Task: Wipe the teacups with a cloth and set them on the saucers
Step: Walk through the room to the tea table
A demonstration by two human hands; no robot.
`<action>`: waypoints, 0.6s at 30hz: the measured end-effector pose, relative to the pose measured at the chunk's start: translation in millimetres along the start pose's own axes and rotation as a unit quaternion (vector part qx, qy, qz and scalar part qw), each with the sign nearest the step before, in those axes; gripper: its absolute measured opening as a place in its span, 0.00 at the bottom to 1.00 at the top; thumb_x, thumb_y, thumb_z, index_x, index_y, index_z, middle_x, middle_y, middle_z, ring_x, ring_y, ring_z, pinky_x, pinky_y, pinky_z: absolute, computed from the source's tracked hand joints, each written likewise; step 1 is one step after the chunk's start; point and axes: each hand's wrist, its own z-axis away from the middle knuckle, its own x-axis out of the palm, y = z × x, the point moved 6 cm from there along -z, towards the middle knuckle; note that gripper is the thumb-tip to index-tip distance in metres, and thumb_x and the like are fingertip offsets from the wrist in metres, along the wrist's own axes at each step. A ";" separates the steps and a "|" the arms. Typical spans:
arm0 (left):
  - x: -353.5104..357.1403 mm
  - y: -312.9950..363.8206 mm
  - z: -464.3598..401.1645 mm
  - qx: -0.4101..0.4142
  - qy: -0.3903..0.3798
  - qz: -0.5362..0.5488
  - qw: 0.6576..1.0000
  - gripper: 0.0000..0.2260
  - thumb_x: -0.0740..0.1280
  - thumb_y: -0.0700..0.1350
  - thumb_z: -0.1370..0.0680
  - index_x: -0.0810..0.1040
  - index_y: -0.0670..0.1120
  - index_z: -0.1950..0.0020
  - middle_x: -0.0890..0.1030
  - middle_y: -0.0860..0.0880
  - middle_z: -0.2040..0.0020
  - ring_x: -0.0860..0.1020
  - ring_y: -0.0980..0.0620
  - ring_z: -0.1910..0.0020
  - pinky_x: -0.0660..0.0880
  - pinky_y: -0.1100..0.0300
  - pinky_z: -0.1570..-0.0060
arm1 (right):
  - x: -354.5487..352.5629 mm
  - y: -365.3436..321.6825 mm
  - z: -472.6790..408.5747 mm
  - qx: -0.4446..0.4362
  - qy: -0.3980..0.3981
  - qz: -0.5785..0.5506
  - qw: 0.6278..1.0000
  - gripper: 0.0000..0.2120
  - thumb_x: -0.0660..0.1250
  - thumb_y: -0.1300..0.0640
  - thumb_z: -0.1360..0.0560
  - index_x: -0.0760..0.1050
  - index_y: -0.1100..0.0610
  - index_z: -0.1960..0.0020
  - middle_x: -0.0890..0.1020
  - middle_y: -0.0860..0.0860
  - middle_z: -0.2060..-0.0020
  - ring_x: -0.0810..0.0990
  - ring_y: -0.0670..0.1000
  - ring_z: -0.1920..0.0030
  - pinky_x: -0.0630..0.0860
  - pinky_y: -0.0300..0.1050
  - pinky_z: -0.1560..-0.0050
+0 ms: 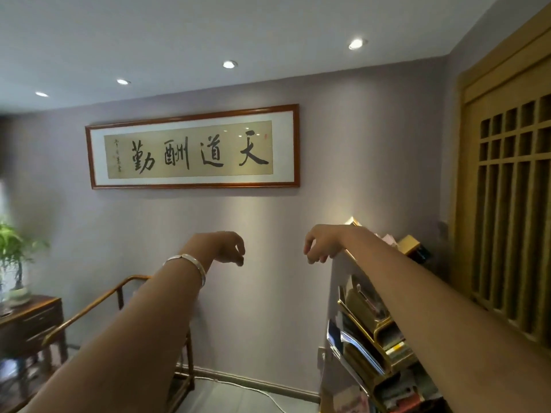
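Both arms are stretched out in front, raised toward the wall, and neither teacups, cloth nor saucers are anywhere in view, so where they lie relative to either grip cannot be told, nor which way they point. The left hand (225, 247) droops from the wrist, fingers curled loosely downward, its grip empty and slack with thumb and fingertips close but clamped on nothing. A silver bracelet (190, 265) circles that wrist. The right hand (320, 244) hangs the same way, fingers bent down, nothing held, grip loose and apart. The two hands sit level with each other, well apart, bare wall between them.

Above them hangs a long framed calligraphy panel (193, 147) in a reddish wooden frame. Off to the left a dark wooden cabinet (29, 323) carries a potted plant (15, 257), and a curved wooden chair rail (98, 302) passes beneath the left forearm. Under the right forearm stands a rack of books and magazines (369, 338). At far right, a wooden lattice door (512, 204).
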 end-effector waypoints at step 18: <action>27.3 -234.9 -175.8 -0.256 0.001 0.032 0.966 0.17 0.69 0.48 0.24 0.77 0.49 0.35 0.74 0.47 0.33 0.73 0.46 0.36 0.71 0.55 0.39 | 38.3 -118.3 -378.7 -0.234 -0.101 -0.020 0.967 0.16 0.72 0.56 0.29 0.78 0.57 0.43 0.82 0.51 0.56 0.82 0.48 0.56 0.78 0.43 0.53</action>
